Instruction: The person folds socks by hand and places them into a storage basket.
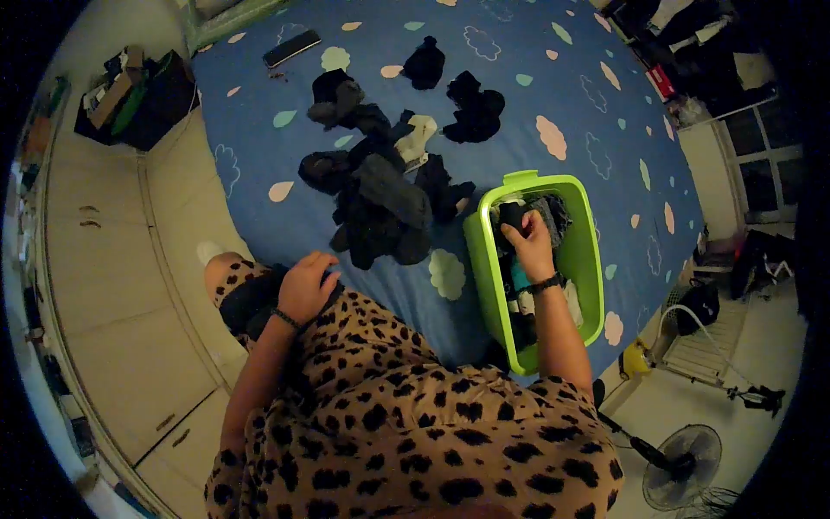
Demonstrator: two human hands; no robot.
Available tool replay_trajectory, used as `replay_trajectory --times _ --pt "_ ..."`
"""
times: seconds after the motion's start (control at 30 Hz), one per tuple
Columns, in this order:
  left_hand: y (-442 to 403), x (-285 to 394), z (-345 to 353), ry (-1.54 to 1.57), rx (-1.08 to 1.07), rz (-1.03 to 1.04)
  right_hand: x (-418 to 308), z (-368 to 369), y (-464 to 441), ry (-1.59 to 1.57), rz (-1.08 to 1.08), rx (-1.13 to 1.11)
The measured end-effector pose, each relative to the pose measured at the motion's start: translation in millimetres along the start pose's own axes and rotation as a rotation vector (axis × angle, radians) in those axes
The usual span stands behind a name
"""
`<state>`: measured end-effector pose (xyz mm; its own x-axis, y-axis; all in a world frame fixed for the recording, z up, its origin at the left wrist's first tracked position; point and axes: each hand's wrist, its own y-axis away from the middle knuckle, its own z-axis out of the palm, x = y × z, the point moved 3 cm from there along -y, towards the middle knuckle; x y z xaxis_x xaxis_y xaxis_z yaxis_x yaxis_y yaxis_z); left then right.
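Observation:
My right hand (533, 246) is inside the bright green bin (590, 259), its thumb and fingers pinched on a black sock (512, 214). Folded dark, grey, teal and whitish fabric items (553, 216) lie around it in the bin. On my leg rests my left hand (304, 284), fingers stretched out and holding nothing, over a dark piece of cloth (245, 300). Ahead of it on the bed is a loose heap of dark socks (380, 208), with a pale sock (418, 141) among them. Two smaller dark bundles, one (424, 63) and another (475, 107), sit farther back.
The blue patterned bedsheet (553, 86) spreads under everything. A black phone-like slab (292, 48) lies near its far left edge. A black storage box (156, 108) stands on the left cabinet (104, 233). At lower right is a fan (683, 467).

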<state>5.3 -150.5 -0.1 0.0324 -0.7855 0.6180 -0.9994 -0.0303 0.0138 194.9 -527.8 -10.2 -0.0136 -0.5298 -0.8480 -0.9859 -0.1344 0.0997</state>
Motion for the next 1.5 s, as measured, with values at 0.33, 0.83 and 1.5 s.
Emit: replay_trajectory --times 0.33,0.83,1.5 --pt "-2 -3 1 0.023 -0.005 -0.002 -3 24 4 -0.255 0.059 -0.148" --pt "-4 -1 -2 0.051 -0.013 -0.012 -15 36 4 0.449 -0.145 -0.041" --pt "-69 38 139 -0.546 -0.053 0.651 -142 -9 72 -0.022 -0.308 0.197"
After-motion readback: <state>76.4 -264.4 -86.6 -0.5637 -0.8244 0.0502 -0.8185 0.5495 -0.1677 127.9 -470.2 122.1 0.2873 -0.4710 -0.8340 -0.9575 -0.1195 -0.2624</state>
